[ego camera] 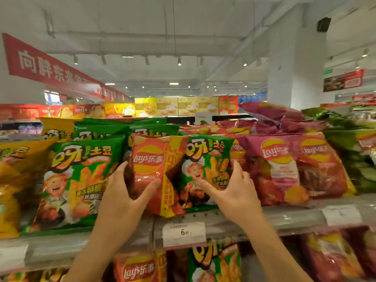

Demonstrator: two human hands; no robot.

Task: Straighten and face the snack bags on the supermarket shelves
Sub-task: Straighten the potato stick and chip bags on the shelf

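Note:
A red Lay's chip bag (151,159) stands upright on the top shelf (284,218), in front of green snack bags. My left hand (124,192) grips its lower left side, thumb across the front and fingers behind. My right hand (234,192) reaches to the green bag (205,161) just right of it, with the thumb touching the bag's front and the fingers spread at its right edge. A larger green bag (77,180) leans at the left, and pink Lay's bags (276,165) stand at the right.
Yellow bags (18,180) fill the far left of the shelf and dark green ones (356,151) the far right. A price tag (184,234) hangs on the shelf edge. More bags (138,269) sit on the shelf below. A white pillar (295,68) rises behind.

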